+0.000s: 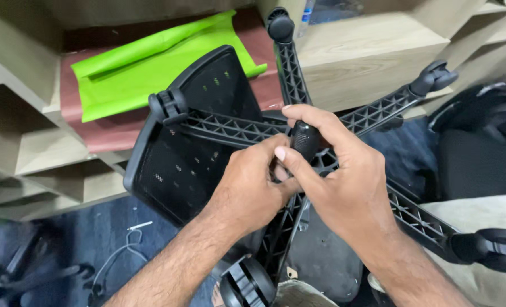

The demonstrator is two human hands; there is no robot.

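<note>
A black office-chair star base (224,128) with ribbed arms and caster wheels lies upturned in front of me, over a black perforated chair seat pan (184,165). My right hand (338,182) wraps around a black cylinder (305,139) at the hub of the base, thumb and fingers closed on it. Just left of it, my left hand (250,185) presses against the hub, its fingers curled at the cylinder's foot. Casters show at the top (280,25), upper right (434,77), left (167,105), lower right (494,250) and bottom (247,284).
A bright green sheet (150,68) lies on a reddish-brown board (102,131) behind the seat. Light wooden shelf units (372,51) stand around. Another black chair part (480,148) sits at the right. A thin wire (122,247) lies on the dark blue floor.
</note>
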